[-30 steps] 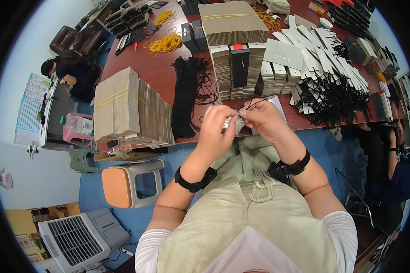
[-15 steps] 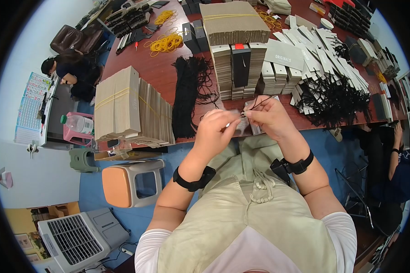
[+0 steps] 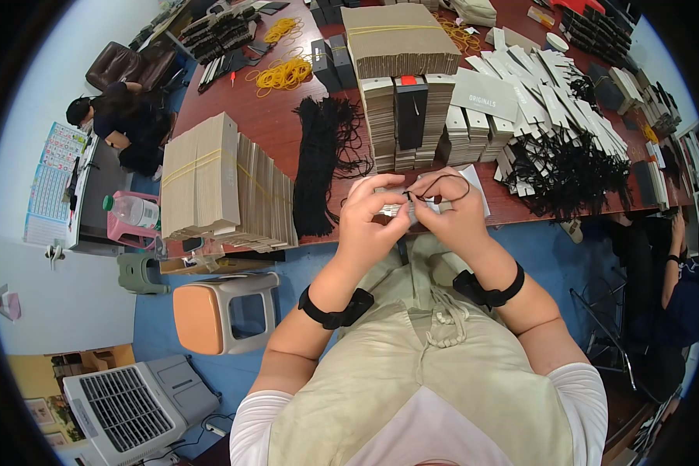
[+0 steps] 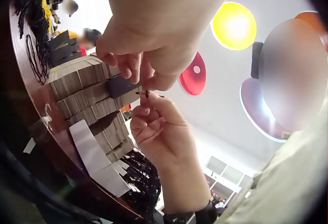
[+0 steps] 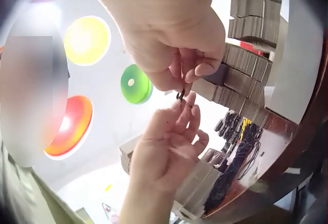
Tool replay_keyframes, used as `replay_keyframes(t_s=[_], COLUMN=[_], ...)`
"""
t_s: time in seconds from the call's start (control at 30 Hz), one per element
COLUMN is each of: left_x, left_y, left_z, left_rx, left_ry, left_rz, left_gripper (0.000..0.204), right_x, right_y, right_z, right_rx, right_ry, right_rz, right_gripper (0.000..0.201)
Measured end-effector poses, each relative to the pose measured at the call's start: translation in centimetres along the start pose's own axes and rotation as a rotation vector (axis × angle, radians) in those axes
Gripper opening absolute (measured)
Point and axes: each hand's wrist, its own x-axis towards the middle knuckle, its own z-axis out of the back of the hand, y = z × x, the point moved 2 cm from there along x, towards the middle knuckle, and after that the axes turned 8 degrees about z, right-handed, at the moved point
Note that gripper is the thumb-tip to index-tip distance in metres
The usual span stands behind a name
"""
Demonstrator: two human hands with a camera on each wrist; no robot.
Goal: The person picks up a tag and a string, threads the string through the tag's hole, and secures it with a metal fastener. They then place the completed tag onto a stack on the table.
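Close together at the table's front edge, my left hand and right hand meet fingertip to fingertip over a thin black cord. The right thumb and forefinger pinch it, and its loop bends out past that hand's knuckles. My left thumb and fingertips pinch the same cord at a small dark knot or twist, shown between both hands in the right wrist view. Under the hands lies a white card, partly covered by them. Behind them stand stacks of grey-brown cards with a black box-like piece among them.
Left of the hands lie a bundle of black cords and banded card stacks. At right is a heap of white tags with tangled black cords. Yellow rubber bands lie farther back. A stool stands at left.
My hands stay at the same spot; the left fingers, blurred half a second ago, now meet the right fingertips. The cord loop has swung out to the right, over the right hand.
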Motion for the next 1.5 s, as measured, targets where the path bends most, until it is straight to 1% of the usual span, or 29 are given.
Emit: replay_keyframes(t_s=[0.03,0.1,0.2,0.3,0.4,0.53,0.63,0.7,0.73,0.8,0.83,0.87,0.9,0.97,1.07,1.1,1.17,1.2,1.3,1.4,1.5], left_x=[-0.2,-0.5,-0.2,-0.1,-0.5,-0.5,-0.6,-0.8,-0.7,-0.5,-0.5,-0.4,-0.4,-0.2,-0.2,-0.1,0.0,-0.1,-0.2,-0.3,-0.3], left_y=[0.4,1.1,1.0,1.5,2.5,2.1,2.3,2.2,2.1,2.0,1.8,1.3,1.1,1.2,1.1,1.0,0.7,0.7,1.6,1.7,1.1], left_z=[-0.1,-0.2,-0.1,-0.1,-0.8,-0.9,-1.1,-1.1,-1.1,-0.7,-0.6,-0.4,-0.3,-0.1,-0.2,-0.3,-0.3,-0.2,0.0,0.0,0.0], left_rx=[-0.084,-0.253,-0.606,-0.625,-0.705,-0.644,-0.564,-0.545,-0.514,-0.452,-0.48,-0.509,-0.538,-0.443,-0.311,-0.267,-0.283,-0.289,-0.157,-0.148,-0.189], left_ry=[0.016,0.047,0.069,0.18,0.181,0.156,0.162,0.139,0.135,0.127,0.132,0.137,0.141,0.146,0.144,0.14,0.135,0.129,0.103,0.106,0.128], left_rz=[0.075,0.224,0.377,0.442,0.531,0.463,0.457,0.477,0.458,0.422,0.442,0.462,0.481,0.395,0.305,0.278,0.271,0.271,0.178,0.184,0.246], left_gripper=[0.007,0.009,0.014,0.017,0.017,0.018,0.019,0.02,0.02,0.02,0.02,0.019,0.019,0.017,0.015,0.014,0.013,0.013,0.011,0.011,0.011], right_x=[0.0,0.0,0.0,0.0,-0.1,-0.1,-0.4,-0.7,-0.6,-0.6,-0.5,-0.2,-0.1,-0.1,1.0,0.9,0.5,0.5,0.0,-0.1,0.4], right_y=[0.2,0.4,0.4,0.4,0.2,0.3,-0.4,-1.1,-1.4,-2.5,-2.5,-1.5,-0.8,0.3,1.7,1.5,0.6,0.4,-0.9,-1.5,-0.6], right_z=[-0.1,-0.1,-0.1,-0.2,-0.4,-0.4,-0.8,-1.0,-1.1,0.4,1.1,1.5,1.9,2.6,1.4,1.2,0.5,0.3,0.5,0.3,0.6], right_rx=[-0.044,-0.012,0.037,0.076,0.077,0.011,0.078,0.266,0.36,0.417,0.441,0.362,0.374,0.393,0.533,0.591,0.711,0.714,0.815,0.684,0.52], right_ry=[-0.036,-0.047,-0.033,-0.011,-0.015,-0.006,-0.036,-0.09,-0.117,0.101,0.212,0.203,0.166,0.091,0.162,0.207,0.305,0.283,0.335,0.374,0.294], right_rz=[0.08,0.069,0.068,0.067,0.078,0.108,0.043,-0.107,-0.182,-0.562,-0.752,-0.693,-0.598,-0.41,-0.537,-0.624,-0.796,-0.847,-0.869,-0.763,-0.645], right_gripper=[0.011,0.011,0.011,0.012,0.014,0.015,0.013,0.01,0.009,0.01,0.012,0.019,0.018,0.018,0.024,0.024,0.024,0.024,0.023,0.014,0.012])
